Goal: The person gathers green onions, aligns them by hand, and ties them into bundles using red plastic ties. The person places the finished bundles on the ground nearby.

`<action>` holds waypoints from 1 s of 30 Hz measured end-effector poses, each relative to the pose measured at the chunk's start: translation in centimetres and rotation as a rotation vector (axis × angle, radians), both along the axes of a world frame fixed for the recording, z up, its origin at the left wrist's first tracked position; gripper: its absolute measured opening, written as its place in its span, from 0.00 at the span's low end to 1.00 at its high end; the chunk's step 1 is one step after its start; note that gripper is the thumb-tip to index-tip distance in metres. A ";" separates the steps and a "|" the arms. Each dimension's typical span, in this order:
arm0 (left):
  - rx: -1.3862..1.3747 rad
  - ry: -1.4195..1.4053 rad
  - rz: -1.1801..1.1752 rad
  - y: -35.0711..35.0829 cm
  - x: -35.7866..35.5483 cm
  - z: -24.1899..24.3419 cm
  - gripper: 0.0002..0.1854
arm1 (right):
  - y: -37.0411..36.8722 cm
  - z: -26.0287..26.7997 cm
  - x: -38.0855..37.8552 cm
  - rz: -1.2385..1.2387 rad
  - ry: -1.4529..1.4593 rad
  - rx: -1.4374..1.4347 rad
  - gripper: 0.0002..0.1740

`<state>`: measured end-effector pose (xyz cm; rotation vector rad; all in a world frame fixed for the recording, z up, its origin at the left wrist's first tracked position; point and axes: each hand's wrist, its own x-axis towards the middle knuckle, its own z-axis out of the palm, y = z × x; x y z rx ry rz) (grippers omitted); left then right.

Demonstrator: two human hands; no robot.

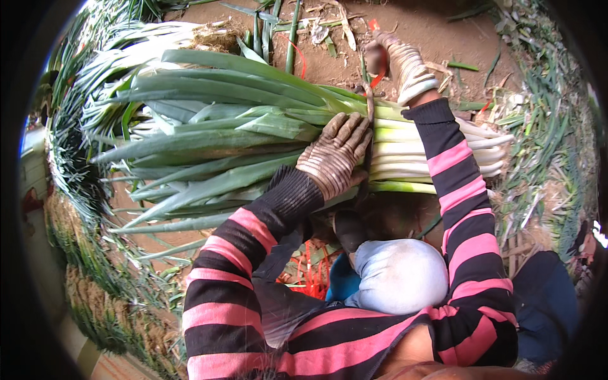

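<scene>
A large bundle of green onions or leeks [228, 137] lies crosswise before me, green leaves to the left and white stalks [399, 152] to the right. My left hand [335, 154], in a soiled knit glove, rests flat on top of the leaves near the bundle's middle. Just right of its fingertips, a thin dark band or bar [370, 109] crosses the bundle; its material is unclear. Past the bundle's far side, my gloved right hand [401, 64] is closed around a red strip [380, 76], whose end sticks out above the fingers. Its fingertips are blurred.
More green onions with roots [213, 35] lie at the upper left. Stacked onions [85, 294] line the left side, and leaf trimmings [546, 156] heap up at right. Loose red strips [308, 273] lie below the bundle, beside my pale-trousered knee [401, 275]. Scraps litter the dirt floor [403, 21].
</scene>
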<state>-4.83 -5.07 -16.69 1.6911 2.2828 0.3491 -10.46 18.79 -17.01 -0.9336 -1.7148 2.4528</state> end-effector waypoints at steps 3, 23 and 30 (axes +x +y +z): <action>-0.039 -0.006 -0.035 0.4 -0.6 1.0 0.60 | -0.1 -0.1 0.2 0.014 -0.048 -0.116 0.17; -0.058 0.100 -0.107 0.9 -0.9 1.4 0.65 | -4.0 0.4 4.9 0.519 -0.108 1.531 0.05; -0.095 0.097 -0.011 0.1 -0.8 2.5 0.55 | -9.7 2.2 9.3 -0.099 -0.007 0.389 0.16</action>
